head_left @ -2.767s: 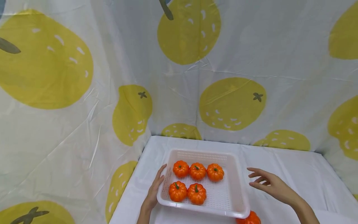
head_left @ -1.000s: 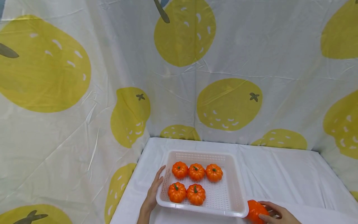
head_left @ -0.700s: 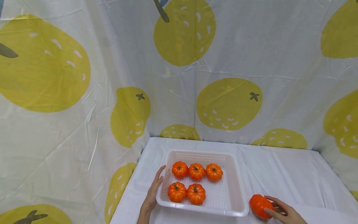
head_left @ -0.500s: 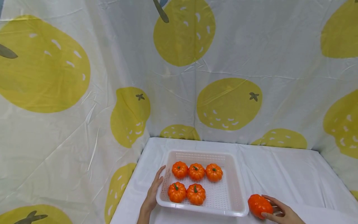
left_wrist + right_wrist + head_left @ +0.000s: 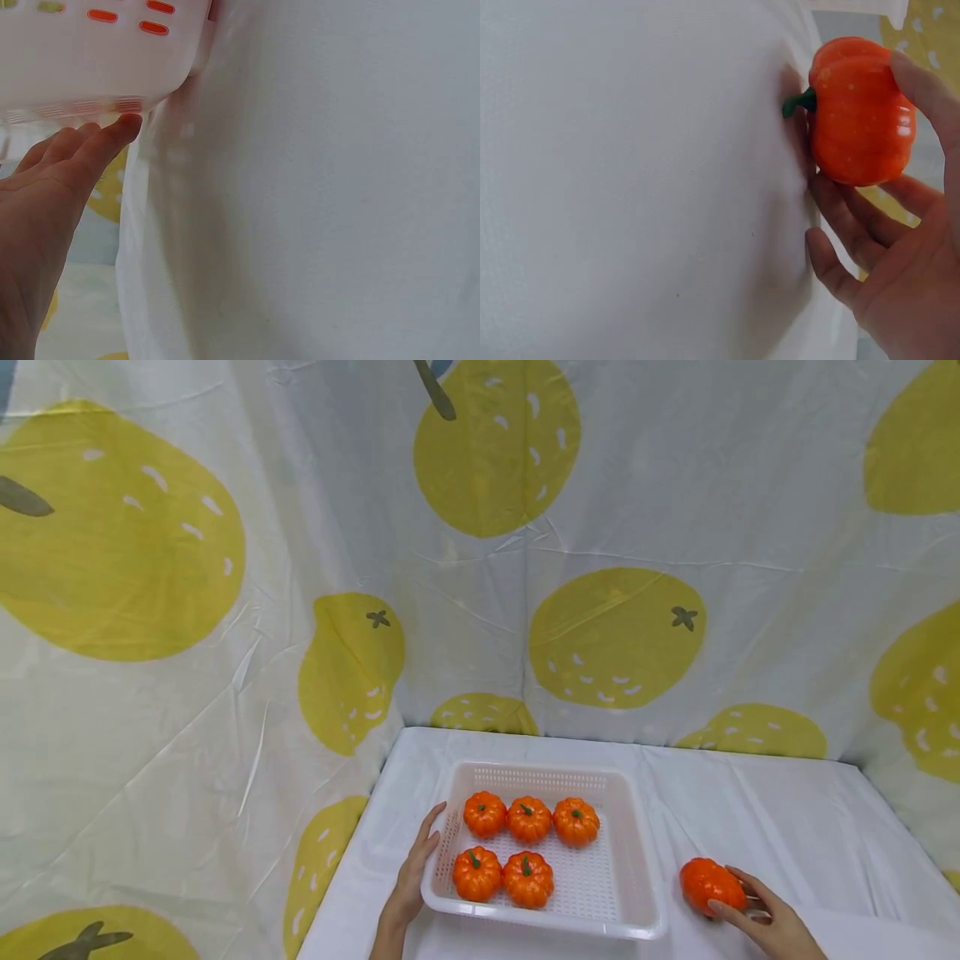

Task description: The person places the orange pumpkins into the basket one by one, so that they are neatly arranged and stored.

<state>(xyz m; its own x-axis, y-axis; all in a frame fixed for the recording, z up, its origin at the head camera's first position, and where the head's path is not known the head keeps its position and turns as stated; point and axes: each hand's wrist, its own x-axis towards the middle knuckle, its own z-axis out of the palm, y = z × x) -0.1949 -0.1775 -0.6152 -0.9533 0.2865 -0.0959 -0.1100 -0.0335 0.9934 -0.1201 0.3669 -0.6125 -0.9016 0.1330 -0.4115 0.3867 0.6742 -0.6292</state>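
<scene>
My right hand (image 5: 776, 924) grips a small orange toy pumpkin (image 5: 712, 887) between thumb and fingers, to the right of the basket. In the right wrist view the green stem (image 5: 801, 102) of this pumpkin (image 5: 861, 112) points at the white cloth, so it is upside down. A white plastic basket (image 5: 651, 860) with perforated walls holds several more pumpkins, two of them in its front row (image 5: 477, 874) and others behind (image 5: 528, 819), stems up. Against the basket's left side lies my left hand (image 5: 408, 881), its fingers extended along the wall.
White cloth (image 5: 795, 827) covers the table under the basket. Behind and to the left hang curtains (image 5: 465, 627) printed with yellow fruit. The basket's right half has bare floor (image 5: 588, 885) beside the front pumpkins.
My right hand came down, took hold of the pumpkin near the basket's front right corner, and shifted it right and away from me. The left hand and basket stayed put.
</scene>
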